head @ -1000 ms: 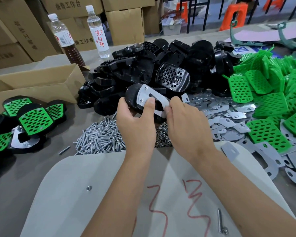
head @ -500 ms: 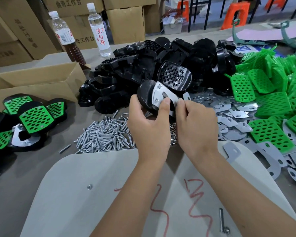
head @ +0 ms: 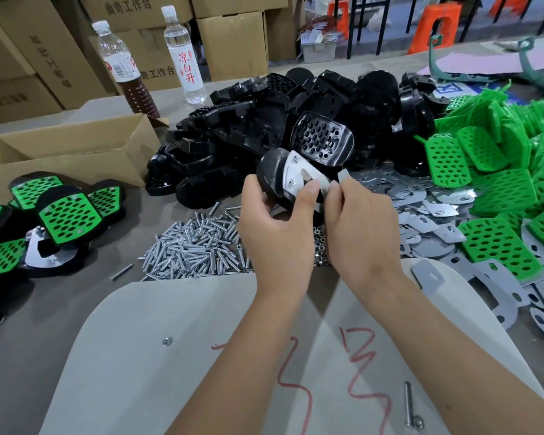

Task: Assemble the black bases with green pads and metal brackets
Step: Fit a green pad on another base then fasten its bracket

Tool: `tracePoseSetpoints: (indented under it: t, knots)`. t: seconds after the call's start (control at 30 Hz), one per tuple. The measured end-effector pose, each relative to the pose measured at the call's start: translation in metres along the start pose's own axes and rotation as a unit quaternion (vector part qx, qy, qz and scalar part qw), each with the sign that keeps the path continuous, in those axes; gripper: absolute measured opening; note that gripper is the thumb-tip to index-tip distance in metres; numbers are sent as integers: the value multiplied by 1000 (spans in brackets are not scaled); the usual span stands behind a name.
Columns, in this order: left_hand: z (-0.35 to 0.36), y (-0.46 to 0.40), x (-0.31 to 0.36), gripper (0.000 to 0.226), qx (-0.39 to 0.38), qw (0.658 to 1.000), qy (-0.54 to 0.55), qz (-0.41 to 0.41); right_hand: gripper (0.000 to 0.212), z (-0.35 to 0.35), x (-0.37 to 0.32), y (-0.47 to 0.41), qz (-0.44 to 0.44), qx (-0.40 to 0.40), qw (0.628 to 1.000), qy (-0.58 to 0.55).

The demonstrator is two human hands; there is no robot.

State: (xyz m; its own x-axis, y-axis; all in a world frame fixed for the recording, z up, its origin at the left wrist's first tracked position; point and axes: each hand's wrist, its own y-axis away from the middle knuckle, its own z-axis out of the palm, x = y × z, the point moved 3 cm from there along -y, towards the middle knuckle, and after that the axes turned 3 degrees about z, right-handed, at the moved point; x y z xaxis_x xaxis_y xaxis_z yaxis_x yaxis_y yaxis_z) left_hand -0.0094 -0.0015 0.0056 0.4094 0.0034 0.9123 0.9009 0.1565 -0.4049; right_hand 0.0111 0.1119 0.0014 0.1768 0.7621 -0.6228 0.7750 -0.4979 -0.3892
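L hand [head: 275,229] grips a black base [head: 272,177] from below/left, thumb laid across a metal bracket [head: 305,180] that sits on the base's upturned face; fingers curl round the base's underside. R hand [head: 357,226] pinches the bracket's near/right end w/ thumb & forefinger, other fingers curled (what's under them can't be seen). Base + bracket are held in the air, just above the heap of screws [head: 198,246] & in front of the pile of black bases [head: 296,114].

Small heap of nuts [head: 319,246] shows between the two wrists. To the R: loose metal brackets [head: 427,215] spread on the table, then a big pile of green pads [head: 500,183] beyond them, some pads overlapping the brackets. Far L: finished units [head: 69,218], black w/ green pads on top, one w/ bracket side up. Open cardboard box [head: 76,152] behind those, 2 bottles [head: 182,58] further back by stacked cartons. Near edge: pale board [head: 170,340] w/ red scribble, one nut & one screw lying on it.
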Motion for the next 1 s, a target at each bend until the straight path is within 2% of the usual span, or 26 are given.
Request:
tracePoseSetpoints:
  t: [0.17, 0.27, 0.43, 0.6, 0.73, 0.83, 1.0]
  knots:
    - [3, 2, 0, 25, -11, 1000, -21, 20, 54, 0, 8, -2, 45, 2, 999, 15]
    - [3, 0, -1, 25, -4, 1000, -23, 12, 56, -4, 6, -4, 11, -19, 1000, 17]
    - [-4, -6, -4, 26, 23, 999, -5, -35, 24, -8, 1, 1, -100, -74, 992, 16]
    - [-10, -12, -6, 25, 30, 997, -27, -61, 13, -4, -2, 2, -144, -121, 982, 17]
    - [-16, -18, -10, 23, 31, 996, -31, -84, 14, -1, -4, 3, -160, -117, 980, 9]
    - [-16, -19, -9, 29, 19, 996, -32, -81, 18, 1, -4, 4, -180, -109, 978, 4]
    - [-14, -20, -12, 42, -8, 996, -11, -94, 31, 1, 4, 0, -161, -130, 978, -6]
